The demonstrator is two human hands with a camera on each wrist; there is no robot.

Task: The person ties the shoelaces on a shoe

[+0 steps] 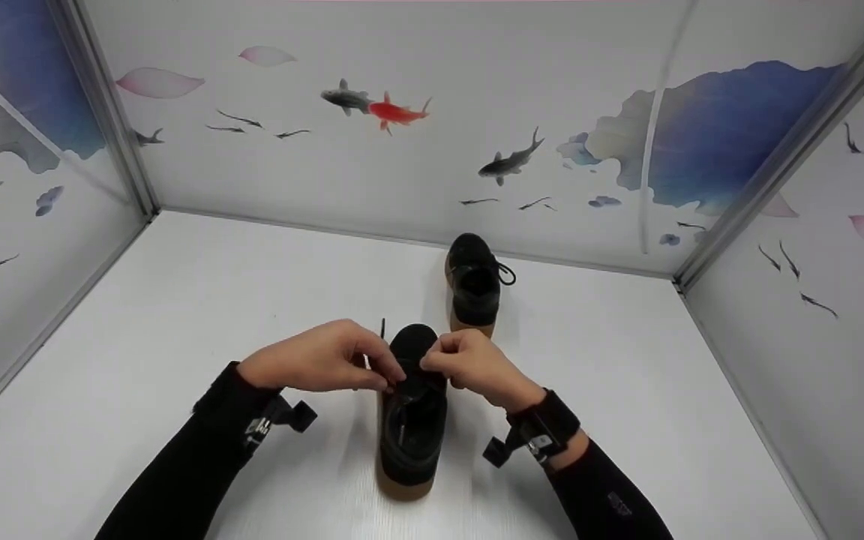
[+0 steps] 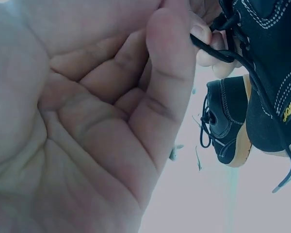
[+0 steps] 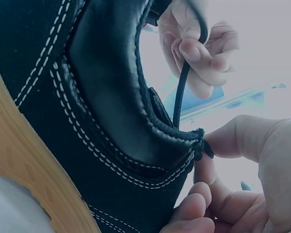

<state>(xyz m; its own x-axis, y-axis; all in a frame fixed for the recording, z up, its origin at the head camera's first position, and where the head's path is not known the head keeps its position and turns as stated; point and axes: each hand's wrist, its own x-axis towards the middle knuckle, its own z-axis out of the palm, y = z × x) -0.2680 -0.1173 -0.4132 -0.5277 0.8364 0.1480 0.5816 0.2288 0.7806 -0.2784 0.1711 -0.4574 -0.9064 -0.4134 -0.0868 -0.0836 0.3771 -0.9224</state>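
A black shoe (image 1: 406, 469) with a tan sole stands upright at the middle front of the white surface, toe pointing away. My left hand (image 1: 327, 356) is at the left side of its lacing, and in the right wrist view its fingers pinch a black shoelace (image 3: 183, 90) that runs taut up from the shoe. On the other side, my right hand (image 1: 484, 367) pinches a short bit of black lace between thumb and forefinger, right at the top of the lacing. A loose lace end (image 2: 276, 126) hangs along the shoe's side in the left wrist view.
A second black shoe (image 1: 473, 259) stands beyond the first, near the back wall, with a lace loop at its right side. White panels (image 1: 432, 172) printed with fish and petals enclose the surface at the back and both sides.
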